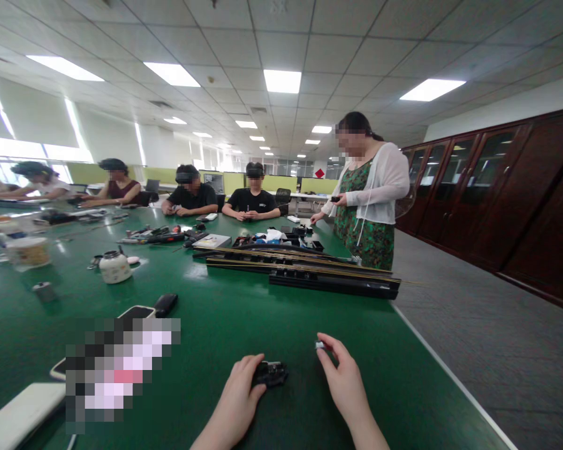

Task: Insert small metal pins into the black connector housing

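Black device (271, 374) at near centre of green tabletop (225, 322), left hand (241, 390) gripping its left side. Right hand (342, 375), apart to the right, pinches small pale piece (319, 344); a loose pinch could drop it. Black rails (333, 284) beyond; far side, seated people; right, dark cabinets (478, 187).

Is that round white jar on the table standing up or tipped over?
Upright: the white jar sits on its base on the green table, its narrower, dark top pointing up.
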The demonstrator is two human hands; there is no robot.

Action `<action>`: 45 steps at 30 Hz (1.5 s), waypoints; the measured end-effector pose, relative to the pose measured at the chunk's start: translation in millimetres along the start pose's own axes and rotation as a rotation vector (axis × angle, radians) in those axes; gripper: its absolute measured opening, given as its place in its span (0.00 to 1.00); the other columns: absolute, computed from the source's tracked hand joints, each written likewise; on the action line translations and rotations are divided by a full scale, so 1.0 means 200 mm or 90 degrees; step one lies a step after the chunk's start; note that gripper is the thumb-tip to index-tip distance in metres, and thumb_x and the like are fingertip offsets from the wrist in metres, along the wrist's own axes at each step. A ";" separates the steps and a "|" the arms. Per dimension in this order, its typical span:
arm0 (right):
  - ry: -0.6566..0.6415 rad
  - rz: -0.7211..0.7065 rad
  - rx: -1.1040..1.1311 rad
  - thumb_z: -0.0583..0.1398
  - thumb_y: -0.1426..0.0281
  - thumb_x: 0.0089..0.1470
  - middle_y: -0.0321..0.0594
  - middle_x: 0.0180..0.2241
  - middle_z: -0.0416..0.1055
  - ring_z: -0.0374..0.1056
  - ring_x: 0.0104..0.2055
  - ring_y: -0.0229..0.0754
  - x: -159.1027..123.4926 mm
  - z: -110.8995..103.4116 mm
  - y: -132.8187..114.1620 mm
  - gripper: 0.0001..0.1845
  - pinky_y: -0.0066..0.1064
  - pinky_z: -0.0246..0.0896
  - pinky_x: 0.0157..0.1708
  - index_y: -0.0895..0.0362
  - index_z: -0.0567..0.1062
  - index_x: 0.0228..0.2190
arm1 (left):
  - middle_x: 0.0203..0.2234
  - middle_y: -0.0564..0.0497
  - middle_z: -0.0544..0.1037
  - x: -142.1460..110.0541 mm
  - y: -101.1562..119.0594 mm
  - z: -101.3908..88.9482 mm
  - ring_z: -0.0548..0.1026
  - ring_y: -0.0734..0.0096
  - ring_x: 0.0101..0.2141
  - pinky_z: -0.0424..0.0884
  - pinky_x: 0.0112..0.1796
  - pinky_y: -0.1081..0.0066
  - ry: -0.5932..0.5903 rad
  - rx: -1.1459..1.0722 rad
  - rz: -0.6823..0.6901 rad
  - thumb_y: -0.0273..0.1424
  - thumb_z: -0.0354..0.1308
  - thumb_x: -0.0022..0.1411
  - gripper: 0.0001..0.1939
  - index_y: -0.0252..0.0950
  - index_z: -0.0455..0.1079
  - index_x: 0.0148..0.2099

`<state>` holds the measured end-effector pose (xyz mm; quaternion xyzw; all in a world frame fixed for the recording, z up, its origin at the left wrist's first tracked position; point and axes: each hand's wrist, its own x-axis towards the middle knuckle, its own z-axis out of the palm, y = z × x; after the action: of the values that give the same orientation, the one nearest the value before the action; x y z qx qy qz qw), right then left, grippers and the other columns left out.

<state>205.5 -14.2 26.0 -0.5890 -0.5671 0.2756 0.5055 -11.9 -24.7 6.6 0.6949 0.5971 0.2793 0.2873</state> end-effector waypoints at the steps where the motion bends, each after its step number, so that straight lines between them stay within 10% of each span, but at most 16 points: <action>1: 0.002 -0.004 0.002 0.56 0.61 0.48 0.42 0.43 0.72 0.66 0.47 0.46 0.00 0.00 0.00 0.18 0.37 0.60 0.49 0.55 0.73 0.40 | 0.50 0.45 0.69 0.00 0.00 0.00 0.64 0.62 0.51 0.56 0.54 0.65 0.002 0.000 -0.001 0.26 0.48 0.50 0.26 0.34 0.62 0.53; 45: -0.254 0.012 -0.043 0.58 0.68 0.45 0.38 0.36 0.73 0.68 0.40 0.42 -0.11 0.20 -0.11 0.12 0.31 0.60 0.44 0.53 0.76 0.34 | 0.48 0.45 0.70 0.01 -0.02 0.01 0.65 0.62 0.50 0.58 0.53 0.63 0.007 -0.009 0.024 0.26 0.49 0.48 0.25 0.35 0.64 0.50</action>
<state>155.7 -27.6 25.9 -0.5445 -0.6597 0.3722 0.3603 -14.1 -22.7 2.3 0.7025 0.5833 0.2926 0.2840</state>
